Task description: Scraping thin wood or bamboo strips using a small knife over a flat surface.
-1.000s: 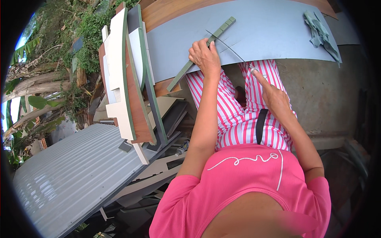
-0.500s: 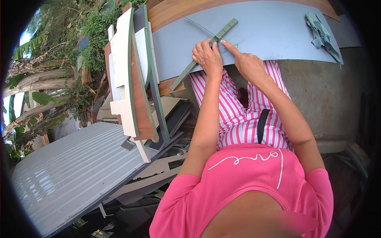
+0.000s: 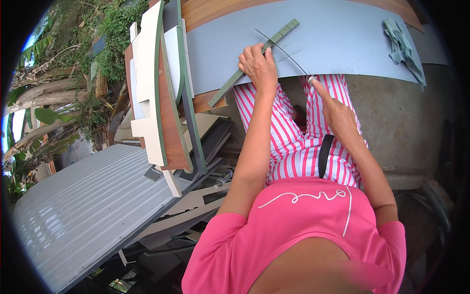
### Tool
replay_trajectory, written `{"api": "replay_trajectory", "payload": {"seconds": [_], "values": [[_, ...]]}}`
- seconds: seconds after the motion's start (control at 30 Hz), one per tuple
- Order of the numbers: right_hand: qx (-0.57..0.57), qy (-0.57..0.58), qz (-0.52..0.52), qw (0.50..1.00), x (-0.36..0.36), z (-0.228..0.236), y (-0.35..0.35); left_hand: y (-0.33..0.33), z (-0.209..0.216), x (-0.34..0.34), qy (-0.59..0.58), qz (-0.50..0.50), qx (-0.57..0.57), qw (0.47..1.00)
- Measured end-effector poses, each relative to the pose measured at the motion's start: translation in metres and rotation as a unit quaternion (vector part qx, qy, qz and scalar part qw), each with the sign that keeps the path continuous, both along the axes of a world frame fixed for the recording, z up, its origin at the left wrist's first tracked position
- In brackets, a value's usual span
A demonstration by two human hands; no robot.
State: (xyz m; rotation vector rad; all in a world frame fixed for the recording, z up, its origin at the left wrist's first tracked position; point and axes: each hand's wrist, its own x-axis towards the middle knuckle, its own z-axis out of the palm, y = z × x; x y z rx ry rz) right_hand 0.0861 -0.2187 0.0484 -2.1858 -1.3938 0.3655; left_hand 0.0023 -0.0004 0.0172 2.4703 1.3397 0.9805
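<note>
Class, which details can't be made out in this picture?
- Head view: part of the green strip, under the left hand.
- Head view: whether the thin blade has teeth; too small.
- Head view: part of its handle, inside the right hand.
- Head view: the far side of the brown board, beyond the upper edge.

Left arm [image 3: 255,147] nearly straight, left hand [image 3: 259,67] palm-down (thumb [image 3: 268,53] forward), right elbow [image 3: 386,206] bent, right hand [image 3: 338,113] curled, forefinger [image 3: 320,90] extended
</note>
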Motion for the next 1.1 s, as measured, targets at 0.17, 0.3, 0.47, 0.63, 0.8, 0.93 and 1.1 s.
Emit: {"api": "replay_trajectory", "payload": {"seconds": [0.17,0.3,0.47,0.63,0.8,0.93,1.1], "values": [[-0.021,-0.029,-0.007,0.999,0.007,-0.009,0.076,-0.001,-0.002,0.002,0.005,-0.008,0.008,1.000],[0.010,-0.026,-0.007,1.000,0.006,-0.008,0.100,-0.001,-0.003,0.002,-0.005,-0.005,0.023,1.000],[-0.039,-0.015,-0.006,0.999,0.000,-0.006,0.064,-0.001,-0.003,-0.001,0.004,-0.002,0.018,1.000],[-0.043,-0.004,-0.011,0.999,-0.002,-0.005,-0.010,0.000,-0.003,0.001,0.002,-0.003,0.012,1.000],[-0.034,-0.011,-0.011,0.999,-0.001,-0.003,-0.012,0.001,-0.003,-0.001,0.001,-0.004,0.015,1.000],[-0.036,-0.027,0.003,0.999,0.005,-0.007,0.044,0.000,-0.003,0.001,0.003,-0.006,0.013,1.000],[-0.006,-0.042,-0.006,0.999,0.006,-0.009,0.094,-0.002,-0.003,0.002,0.007,-0.007,0.004,1.000]]}}
